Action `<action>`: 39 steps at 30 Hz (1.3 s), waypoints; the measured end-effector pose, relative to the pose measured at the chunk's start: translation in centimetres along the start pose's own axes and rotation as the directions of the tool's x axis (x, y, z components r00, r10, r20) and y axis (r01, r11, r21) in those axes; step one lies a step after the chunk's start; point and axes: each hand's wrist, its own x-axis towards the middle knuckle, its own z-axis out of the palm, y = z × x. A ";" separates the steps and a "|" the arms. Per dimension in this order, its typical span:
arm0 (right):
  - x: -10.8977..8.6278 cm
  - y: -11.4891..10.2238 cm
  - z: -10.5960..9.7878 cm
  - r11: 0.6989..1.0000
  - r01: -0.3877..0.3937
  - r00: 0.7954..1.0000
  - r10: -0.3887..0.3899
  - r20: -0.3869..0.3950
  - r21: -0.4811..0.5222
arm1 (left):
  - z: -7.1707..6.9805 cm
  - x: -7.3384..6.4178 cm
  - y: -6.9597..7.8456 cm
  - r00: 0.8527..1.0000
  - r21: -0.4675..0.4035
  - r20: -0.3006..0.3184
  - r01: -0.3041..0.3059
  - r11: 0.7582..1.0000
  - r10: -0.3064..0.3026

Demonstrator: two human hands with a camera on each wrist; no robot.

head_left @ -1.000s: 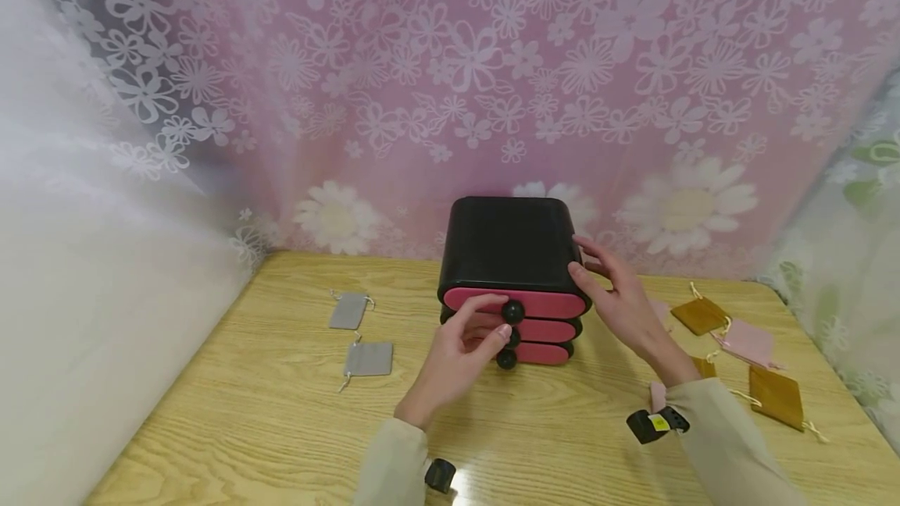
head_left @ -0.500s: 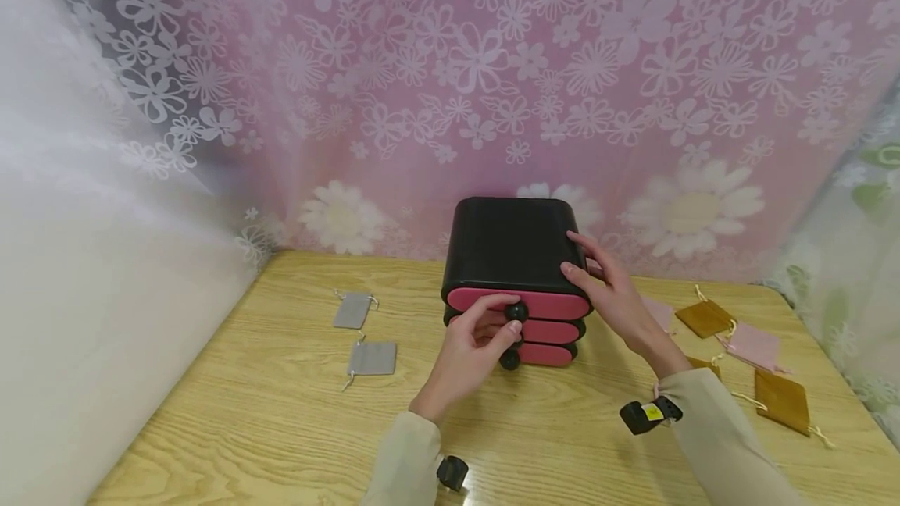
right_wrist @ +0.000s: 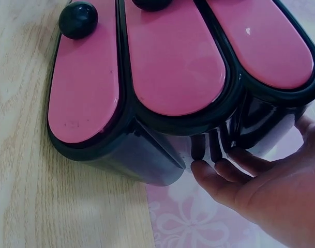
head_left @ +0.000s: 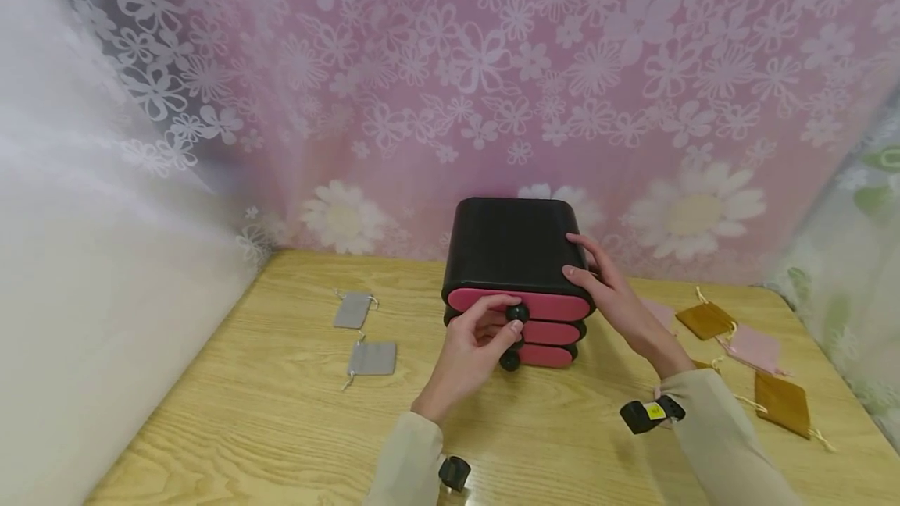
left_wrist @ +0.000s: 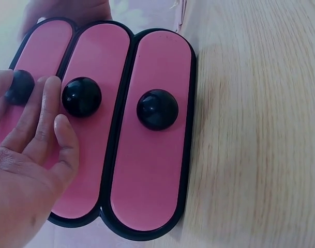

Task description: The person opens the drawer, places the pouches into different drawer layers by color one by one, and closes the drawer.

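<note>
A black cabinet with pink drawers is standing on the tabletop; a person's left hand is pinching its top knob with its fingers, while the right hand is resting loosely spread fingers against the side, seemingly bracing it. Gray pouches are lying leftward, well apart.

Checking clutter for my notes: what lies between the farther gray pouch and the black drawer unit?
Only bare wooden tabletop lies between the gray pouch and the drawer unit; the head view shows it.
</note>
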 end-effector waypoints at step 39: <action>0.1 -0.3 -0.1 0.999 -0.017 0.999 0.016 0.039 0.036 | -0.2 -0.9 0.2 1.000 -0.010 0.019 -0.006 1.000 0.006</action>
